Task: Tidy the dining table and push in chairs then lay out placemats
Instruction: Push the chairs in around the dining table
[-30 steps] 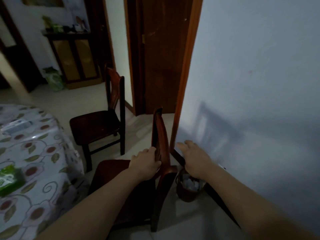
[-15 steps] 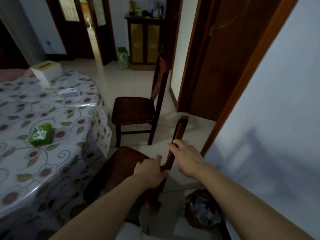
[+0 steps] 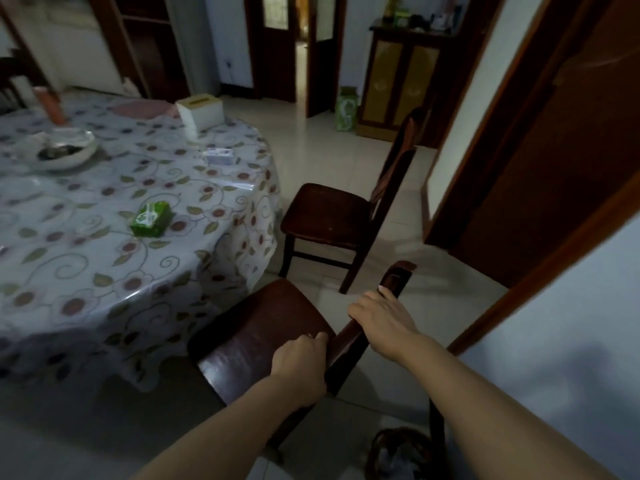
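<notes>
Both hands are on the backrest of the near chair [image 3: 263, 337], which stands at the edge of the round worktop [image 3: 104, 271], its seat just short of the hanging floral cloth. The left hand [image 3: 301, 365] grips the lower end of the top rail, fingers curled round the wood so that only the knuckles and thumb show. The right hand [image 3: 381, 317] lies higher along the same rail, fingers [image 3: 384, 293] held close together and bent over its top edge. Beyond the near chair a second chair [image 3: 332, 216] stands a little apart from the worktop, seat toward the cloth. On the worktop, past the near chair, lie a green packet [image 3: 151, 218], a small white-and-blue pack [image 3: 220, 156], a white tissue box [image 3: 201, 110] and a glass dish [image 3: 60, 148]. On the floor on the right-hand side of the near chair, by the wall, sits a dark wastebasket [image 3: 398, 452] with crumpled paper inside.
</notes>
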A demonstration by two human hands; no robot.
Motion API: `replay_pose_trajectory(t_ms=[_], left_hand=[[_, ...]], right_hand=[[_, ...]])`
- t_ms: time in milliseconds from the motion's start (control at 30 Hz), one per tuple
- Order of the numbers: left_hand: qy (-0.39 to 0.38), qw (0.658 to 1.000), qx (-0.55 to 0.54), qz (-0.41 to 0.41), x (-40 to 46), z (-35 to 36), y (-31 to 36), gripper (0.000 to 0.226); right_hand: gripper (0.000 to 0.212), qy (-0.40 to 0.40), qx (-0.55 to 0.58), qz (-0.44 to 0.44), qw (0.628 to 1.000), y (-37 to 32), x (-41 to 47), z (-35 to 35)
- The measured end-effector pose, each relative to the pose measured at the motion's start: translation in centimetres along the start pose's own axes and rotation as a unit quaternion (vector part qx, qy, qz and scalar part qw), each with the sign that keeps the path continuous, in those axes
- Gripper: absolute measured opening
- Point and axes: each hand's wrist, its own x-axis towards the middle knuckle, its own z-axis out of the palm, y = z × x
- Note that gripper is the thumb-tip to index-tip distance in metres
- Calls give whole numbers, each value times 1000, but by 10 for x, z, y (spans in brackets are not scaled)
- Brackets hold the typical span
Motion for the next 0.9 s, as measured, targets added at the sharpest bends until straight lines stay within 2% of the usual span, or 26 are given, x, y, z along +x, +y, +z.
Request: replay_pose_trajectory(t_ms=[133, 267, 433, 667, 900], left_hand=[[57, 996, -4, -74, -5, 9, 15, 37], [101, 987, -24, -125, -9, 11, 14, 38], [175, 968, -4, -180, 2, -14, -13, 32], [244, 940, -8, -241, 30, -57, -71, 34], [265, 932, -11, -247, 60, -111, -139, 42]], right_hand=[[20, 22, 1, -77, 997, 19, 15, 9], [12, 40, -2, -150, 988, 24, 34, 4], [10, 67, -3, -195, 978, 18, 77, -25], [13, 115, -4, -259, 959, 4, 150, -68], [30, 92, -38, -281, 955, -23, 230, -125]])
